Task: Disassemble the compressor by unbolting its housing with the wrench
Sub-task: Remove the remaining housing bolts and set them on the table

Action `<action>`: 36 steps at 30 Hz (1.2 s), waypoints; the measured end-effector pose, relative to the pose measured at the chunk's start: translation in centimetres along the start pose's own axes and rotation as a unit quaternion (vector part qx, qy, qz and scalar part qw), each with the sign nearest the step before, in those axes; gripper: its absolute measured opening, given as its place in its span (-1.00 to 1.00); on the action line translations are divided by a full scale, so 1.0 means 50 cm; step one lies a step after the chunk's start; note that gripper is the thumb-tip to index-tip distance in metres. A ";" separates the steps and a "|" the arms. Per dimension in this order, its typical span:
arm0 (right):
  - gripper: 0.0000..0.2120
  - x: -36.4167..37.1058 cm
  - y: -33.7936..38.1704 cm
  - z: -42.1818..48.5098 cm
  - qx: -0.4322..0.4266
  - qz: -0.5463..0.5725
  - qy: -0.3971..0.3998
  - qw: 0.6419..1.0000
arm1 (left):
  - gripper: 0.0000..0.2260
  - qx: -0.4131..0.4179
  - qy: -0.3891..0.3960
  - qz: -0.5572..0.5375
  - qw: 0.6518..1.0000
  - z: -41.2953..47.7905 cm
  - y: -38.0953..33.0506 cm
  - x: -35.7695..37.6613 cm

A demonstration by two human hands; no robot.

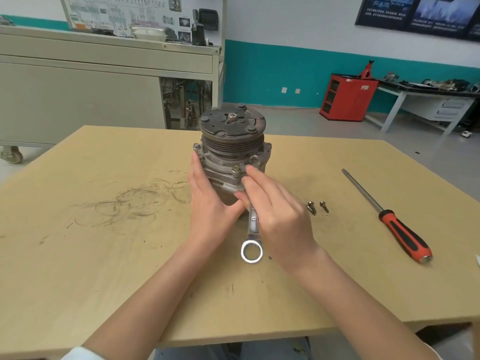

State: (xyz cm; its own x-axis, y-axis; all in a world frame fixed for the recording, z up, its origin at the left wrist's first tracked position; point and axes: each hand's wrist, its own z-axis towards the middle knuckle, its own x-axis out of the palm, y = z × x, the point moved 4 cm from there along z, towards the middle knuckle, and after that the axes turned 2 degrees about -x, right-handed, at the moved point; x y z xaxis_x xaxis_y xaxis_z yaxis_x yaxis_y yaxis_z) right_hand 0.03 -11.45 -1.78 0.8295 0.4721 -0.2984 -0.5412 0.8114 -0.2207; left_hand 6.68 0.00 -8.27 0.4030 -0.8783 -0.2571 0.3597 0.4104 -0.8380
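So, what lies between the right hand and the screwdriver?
Two loose bolts lie there on the table, shown in the head view.

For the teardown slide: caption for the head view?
Left hand steadies the compressor while the right hand holds a wrench on a housing bolt; two loose bolts and a screwdriver lie alongside.

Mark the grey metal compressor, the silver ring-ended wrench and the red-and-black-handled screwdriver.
Grey metal compressor [232,144], head view, on its grooved pulley.
Silver ring-ended wrench [253,224], head view, on the bare shank above the ring.
Red-and-black-handled screwdriver [387,216], head view, on the red collar of its handle.
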 end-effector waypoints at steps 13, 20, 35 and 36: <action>-0.88 0.085 -0.205 0.011 0.436 0.702 0.014 0.563 | 0.09 0.002 -0.004 0.036 0.999 0.001 0.012 0.002; -0.85 0.171 -0.246 0.059 0.507 0.719 0.137 0.456 | 0.08 0.007 -0.005 0.045 0.999 0.002 0.007 0.000; -0.85 -0.009 -0.095 0.021 0.253 0.343 0.029 0.904 | 0.07 0.009 -0.005 0.035 0.999 0.001 0.007 0.001; -0.85 -0.012 -0.084 0.016 0.225 0.318 0.026 0.921 | 0.06 0.009 -0.004 0.034 0.999 0.001 0.007 0.001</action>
State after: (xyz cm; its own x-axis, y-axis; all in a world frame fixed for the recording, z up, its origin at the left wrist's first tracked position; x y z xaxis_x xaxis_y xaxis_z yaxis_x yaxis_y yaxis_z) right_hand 1.93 -14.88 0.07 0.3501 0.8938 -0.2801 -0.7941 0.4419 0.4173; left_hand 6.85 0.09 -8.55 0.4343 -0.8464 -0.3083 0.3463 0.4729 -0.8102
